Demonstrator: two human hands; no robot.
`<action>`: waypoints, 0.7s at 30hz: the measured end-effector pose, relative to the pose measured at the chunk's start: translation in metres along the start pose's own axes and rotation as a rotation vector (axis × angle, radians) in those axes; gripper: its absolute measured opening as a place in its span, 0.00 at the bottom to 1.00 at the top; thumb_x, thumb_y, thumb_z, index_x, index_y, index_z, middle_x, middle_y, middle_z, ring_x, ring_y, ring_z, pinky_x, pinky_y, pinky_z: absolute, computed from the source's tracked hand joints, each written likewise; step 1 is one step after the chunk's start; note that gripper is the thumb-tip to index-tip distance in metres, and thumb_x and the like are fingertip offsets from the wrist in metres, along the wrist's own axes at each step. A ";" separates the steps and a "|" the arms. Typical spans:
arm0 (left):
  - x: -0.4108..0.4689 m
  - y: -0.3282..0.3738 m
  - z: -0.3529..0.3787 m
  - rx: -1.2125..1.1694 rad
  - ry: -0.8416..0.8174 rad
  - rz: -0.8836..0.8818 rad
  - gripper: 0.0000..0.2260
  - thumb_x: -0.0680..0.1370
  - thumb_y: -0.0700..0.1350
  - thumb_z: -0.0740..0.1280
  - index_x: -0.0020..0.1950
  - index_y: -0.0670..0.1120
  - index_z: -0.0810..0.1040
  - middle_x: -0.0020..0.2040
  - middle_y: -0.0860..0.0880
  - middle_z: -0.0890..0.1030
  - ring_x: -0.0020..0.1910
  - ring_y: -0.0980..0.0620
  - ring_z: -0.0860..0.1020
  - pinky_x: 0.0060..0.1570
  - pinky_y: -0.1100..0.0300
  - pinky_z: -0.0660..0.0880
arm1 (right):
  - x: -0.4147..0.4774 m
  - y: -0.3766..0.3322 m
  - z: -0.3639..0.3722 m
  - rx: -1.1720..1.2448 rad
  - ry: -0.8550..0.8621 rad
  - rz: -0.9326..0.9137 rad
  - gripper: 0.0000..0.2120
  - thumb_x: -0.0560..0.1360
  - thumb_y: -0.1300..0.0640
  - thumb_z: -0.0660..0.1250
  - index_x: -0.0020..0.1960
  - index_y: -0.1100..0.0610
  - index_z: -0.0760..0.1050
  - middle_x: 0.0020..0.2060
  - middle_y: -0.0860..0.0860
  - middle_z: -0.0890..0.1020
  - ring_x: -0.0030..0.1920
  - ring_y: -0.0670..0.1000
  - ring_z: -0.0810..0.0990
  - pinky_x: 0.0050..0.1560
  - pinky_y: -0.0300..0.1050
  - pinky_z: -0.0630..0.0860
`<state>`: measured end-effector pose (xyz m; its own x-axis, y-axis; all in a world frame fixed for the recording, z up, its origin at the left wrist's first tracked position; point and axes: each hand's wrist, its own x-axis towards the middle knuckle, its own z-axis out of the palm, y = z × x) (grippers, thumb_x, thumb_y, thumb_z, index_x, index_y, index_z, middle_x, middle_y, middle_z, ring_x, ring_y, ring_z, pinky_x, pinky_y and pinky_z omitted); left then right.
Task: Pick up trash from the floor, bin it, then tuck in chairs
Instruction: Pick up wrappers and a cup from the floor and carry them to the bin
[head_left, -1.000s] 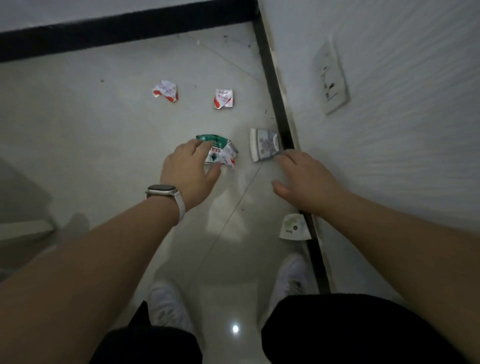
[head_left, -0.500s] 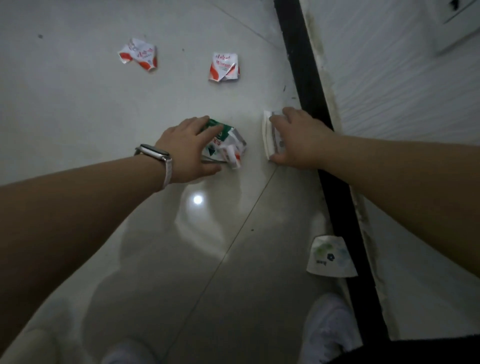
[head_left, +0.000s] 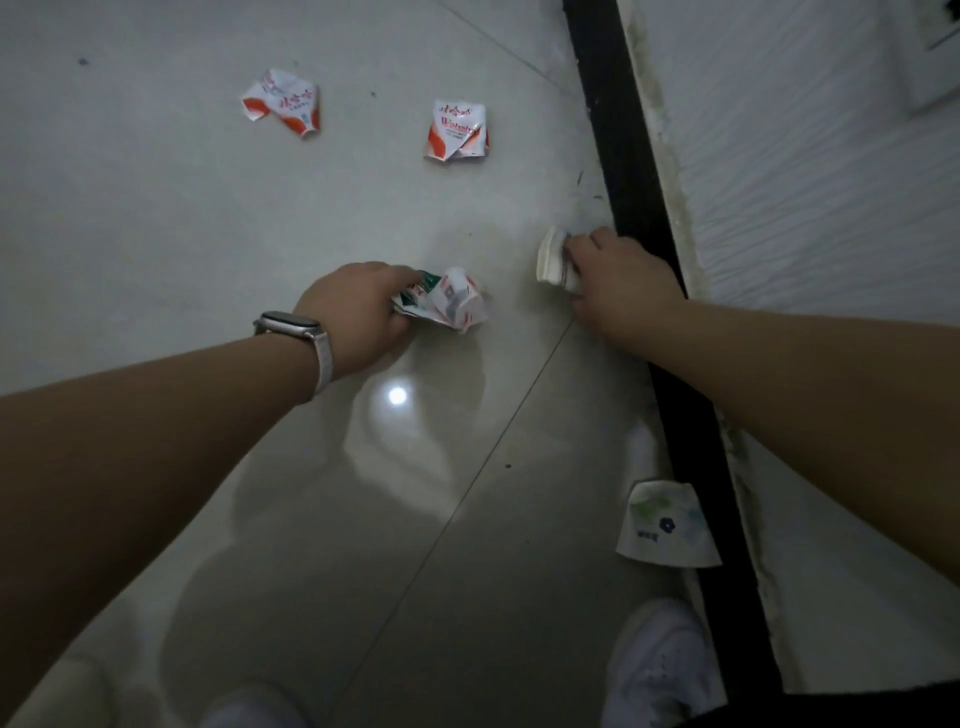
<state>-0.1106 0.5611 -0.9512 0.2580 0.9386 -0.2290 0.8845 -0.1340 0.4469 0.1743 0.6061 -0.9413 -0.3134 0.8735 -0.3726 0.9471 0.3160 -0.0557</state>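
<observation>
We judge it a plain indoor room: glossy floor tiles (head_left: 208, 234) beneath our right fingers (head_left: 584, 247), black skirting (head_left: 613, 130) and white wall (head_left: 805, 208) just beside them.

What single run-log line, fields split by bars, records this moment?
step: gathering floor trash | left hand: grips green wrapper | right hand: grips pale packet | on floor: two red-and-white wrappers, flattened paper cup

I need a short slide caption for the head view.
Left hand grips crumpled wrapper; right hand grips pale packet.
</observation>
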 end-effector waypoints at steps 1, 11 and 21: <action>-0.002 0.002 -0.003 -0.028 0.009 -0.015 0.16 0.76 0.51 0.64 0.61 0.48 0.80 0.53 0.42 0.82 0.51 0.38 0.78 0.46 0.51 0.74 | 0.001 0.000 -0.003 0.036 0.011 0.004 0.19 0.75 0.55 0.66 0.64 0.59 0.69 0.56 0.59 0.74 0.53 0.62 0.74 0.43 0.51 0.70; -0.058 0.062 -0.086 -0.264 0.147 -0.335 0.17 0.79 0.55 0.61 0.39 0.44 0.76 0.37 0.44 0.79 0.38 0.42 0.77 0.36 0.53 0.72 | -0.054 -0.036 -0.097 0.450 0.124 0.181 0.09 0.77 0.51 0.62 0.51 0.57 0.73 0.43 0.53 0.78 0.42 0.53 0.75 0.41 0.48 0.73; -0.149 0.193 -0.291 -0.383 0.188 -0.371 0.17 0.76 0.56 0.61 0.40 0.44 0.77 0.37 0.44 0.81 0.37 0.42 0.79 0.38 0.49 0.77 | -0.168 -0.076 -0.316 0.579 0.079 0.196 0.12 0.76 0.50 0.65 0.56 0.56 0.74 0.48 0.53 0.81 0.47 0.55 0.78 0.47 0.52 0.77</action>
<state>-0.0911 0.4882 -0.5789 -0.1480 0.9462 -0.2878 0.6895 0.3073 0.6558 0.1334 0.5523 -0.5821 -0.1129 0.9266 -0.3586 0.8645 -0.0862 -0.4951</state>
